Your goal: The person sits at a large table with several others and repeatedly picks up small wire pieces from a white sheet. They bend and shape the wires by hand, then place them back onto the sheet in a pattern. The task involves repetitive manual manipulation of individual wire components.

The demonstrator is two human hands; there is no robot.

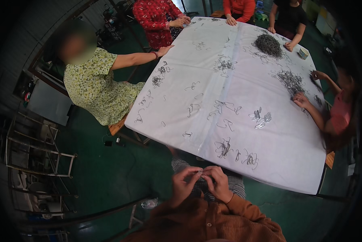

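Note:
Over my lap, just off the table's near edge, my left hand (184,182) and my right hand (218,183) meet with their fingertips pinched together. Something small sits between them, too small to make out. Closest to them on the white-covered table (265,161) lie loose clusters of thin, dark bent wire pieces (223,148), and another wire cluster (251,159) lies a little to the right. Farther in, a group of shiny, elongated metal pieces (261,118) lies spread out.
A tall heap of dark wire pieces (268,45) stands at the far right, near a small tub (303,53). Several people sit around the table; one in a patterned green top (98,90) rests a hand on its left edge. Metal frames (39,161) stand at the left.

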